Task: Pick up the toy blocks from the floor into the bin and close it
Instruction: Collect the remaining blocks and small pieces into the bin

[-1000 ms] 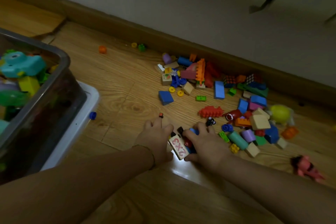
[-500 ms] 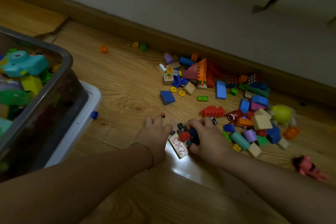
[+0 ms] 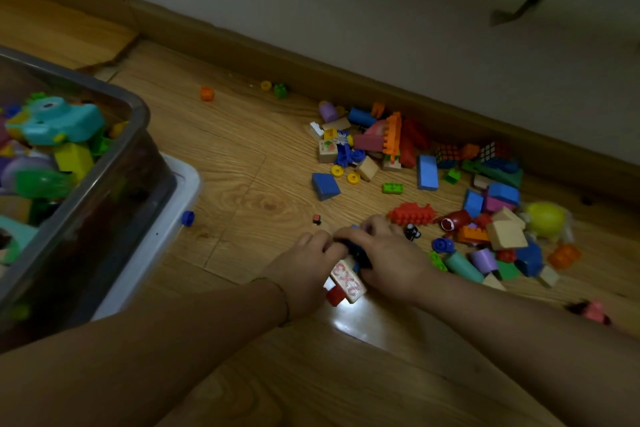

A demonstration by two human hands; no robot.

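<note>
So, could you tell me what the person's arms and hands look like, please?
Both forearms are bare, with no sleeves in view. The left hand and right hand wear no gloves. A thin bracelet circles the left wrist. The dim light hides any rings.

Wooden floor (image 3: 242,156): toy blocks (image 3: 426,177) scattered near baseboard, bin (image 3: 104,191) on white lid (image 3: 166,218) at left, orange block (image 3: 206,93) apart.

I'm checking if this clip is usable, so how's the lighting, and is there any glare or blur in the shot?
Head view: dim, colours muted. Head view: a bright glare patch on the glossy wooden floor below the left hand and right hand, which gather small toy blocks. Head view: the pink toy figure at right is blurred.
</note>
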